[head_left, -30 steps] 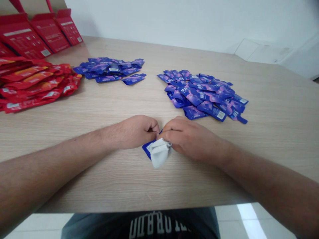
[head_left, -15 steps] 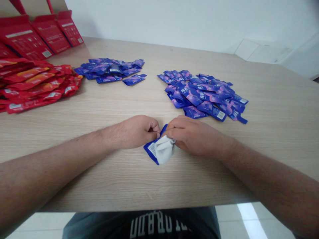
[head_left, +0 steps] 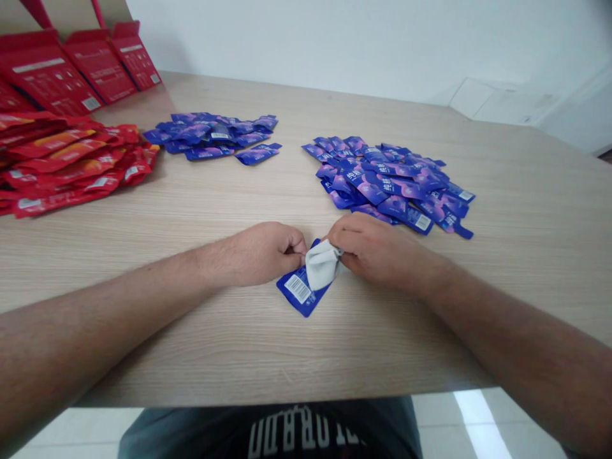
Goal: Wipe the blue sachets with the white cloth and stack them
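Observation:
A blue packet (head_left: pixel 306 306) lies flat on the table between my hands, its white barcode label facing up. My left hand (head_left: pixel 272 254) is closed at the packet's upper left edge, with the fingertips pinching there. In my right hand (head_left: pixel 370 245) a small white cloth (head_left: pixel 321 266) is bunched between thumb and fingers. The cloth hangs over the right and upper part of the packet and hides some of it. Just beyond my right hand spreads a pile of blue and purple packets (head_left: pixel 382 175).
Further left lies a smaller group of blue packets (head_left: pixel 215 135), with one packet (head_left: pixel 259 153) slightly apart. Red packets (head_left: pixel 71 166) are stacked at the far left, before standing red boxes (head_left: pixel 52 73). A white wall (head_left: pixel 335 44) borders the wooden table (head_left: pixel 215 350) at the back.
My right hand has lifted and shifted slightly up and right with the white cloth, uncovering more of the packet's barcode. My left hand and the packet have stayed nearly still.

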The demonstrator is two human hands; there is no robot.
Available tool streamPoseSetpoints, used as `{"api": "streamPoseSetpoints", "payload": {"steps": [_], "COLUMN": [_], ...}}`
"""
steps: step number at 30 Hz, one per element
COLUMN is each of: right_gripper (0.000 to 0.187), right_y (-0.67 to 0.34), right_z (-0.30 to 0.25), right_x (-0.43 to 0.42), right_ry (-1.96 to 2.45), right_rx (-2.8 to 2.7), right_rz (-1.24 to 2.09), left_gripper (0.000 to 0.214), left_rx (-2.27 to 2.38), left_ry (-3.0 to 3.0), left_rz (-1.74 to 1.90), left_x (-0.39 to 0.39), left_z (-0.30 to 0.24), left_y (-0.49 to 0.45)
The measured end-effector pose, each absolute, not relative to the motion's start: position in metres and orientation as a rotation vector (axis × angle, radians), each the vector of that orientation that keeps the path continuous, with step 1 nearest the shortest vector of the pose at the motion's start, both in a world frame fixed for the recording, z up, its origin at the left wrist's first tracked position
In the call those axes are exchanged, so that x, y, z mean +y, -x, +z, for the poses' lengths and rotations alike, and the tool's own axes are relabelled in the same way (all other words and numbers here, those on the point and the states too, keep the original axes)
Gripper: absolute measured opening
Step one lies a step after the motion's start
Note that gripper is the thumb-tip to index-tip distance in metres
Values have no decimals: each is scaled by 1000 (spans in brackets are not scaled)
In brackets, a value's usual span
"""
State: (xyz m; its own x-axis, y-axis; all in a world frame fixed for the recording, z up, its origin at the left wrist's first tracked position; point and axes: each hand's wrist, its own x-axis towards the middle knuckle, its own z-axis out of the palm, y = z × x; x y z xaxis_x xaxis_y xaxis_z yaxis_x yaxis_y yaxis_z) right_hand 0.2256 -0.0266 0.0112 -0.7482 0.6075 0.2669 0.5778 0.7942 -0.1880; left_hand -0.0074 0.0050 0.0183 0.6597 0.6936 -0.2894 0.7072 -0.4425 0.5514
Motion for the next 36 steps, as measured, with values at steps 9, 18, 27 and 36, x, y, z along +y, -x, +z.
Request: {"api": "streamPoseSetpoints", "payload": {"steps": [9, 18, 27, 36], "right_gripper": [22, 23, 24, 25], "right_y": [-226, -226, -222, -221], "right_z": [13, 11, 9, 11], "right_x": [-27, -28, -29, -32], "right_ry": [912, 841, 766, 795], "right_rx": [-2689, -2720, -2724, -2721], "right_rz": [191, 191, 170, 173], "left_gripper": [21, 22, 21, 20], "left_rx": [1051, 1057, 1061, 1069], "left_ry": [-2233, -2235, -2247, -2252], "left_rz": [-24, -33, -19, -30], "left_x": [5, 6, 5, 5], "left_z": [19, 19, 19, 20], "left_y": [7, 7, 7, 6]}}
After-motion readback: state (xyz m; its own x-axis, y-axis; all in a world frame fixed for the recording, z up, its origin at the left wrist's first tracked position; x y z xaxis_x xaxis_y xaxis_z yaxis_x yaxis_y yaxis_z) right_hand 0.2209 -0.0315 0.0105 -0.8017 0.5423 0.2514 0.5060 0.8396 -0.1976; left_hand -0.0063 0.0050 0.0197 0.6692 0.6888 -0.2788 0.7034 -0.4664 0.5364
